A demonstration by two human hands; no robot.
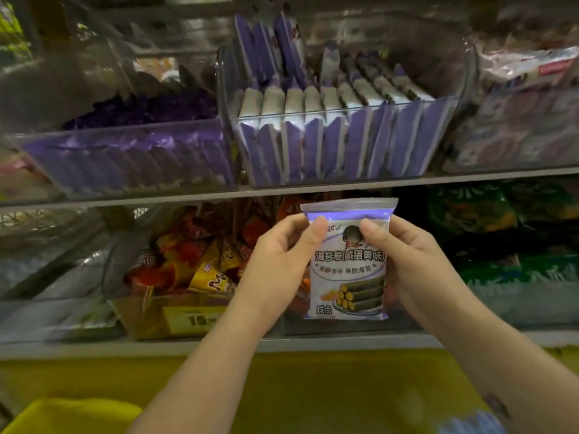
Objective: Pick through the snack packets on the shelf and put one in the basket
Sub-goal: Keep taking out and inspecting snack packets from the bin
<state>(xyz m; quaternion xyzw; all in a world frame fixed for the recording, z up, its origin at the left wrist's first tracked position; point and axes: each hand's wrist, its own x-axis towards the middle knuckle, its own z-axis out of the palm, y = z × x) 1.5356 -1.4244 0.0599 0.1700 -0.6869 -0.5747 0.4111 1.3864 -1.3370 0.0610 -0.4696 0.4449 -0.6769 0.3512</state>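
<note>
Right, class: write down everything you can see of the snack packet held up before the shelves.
The snack packet is a flat, glossy plastic pouch, white with purple borders and a crimped top seal. Its front shows a cartoon figure, Chinese characters and dark green rolls with yellow centres. It is upright, front to the camera, before the lower shelf. The left hand and right hand grip its upper sides, thumbs on the front.

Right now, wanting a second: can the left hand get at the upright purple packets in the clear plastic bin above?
Likely not yet: the left hand pinches the purple-and-white snack packet with the right hand. Freed, nothing blocks the clear bin.
</note>
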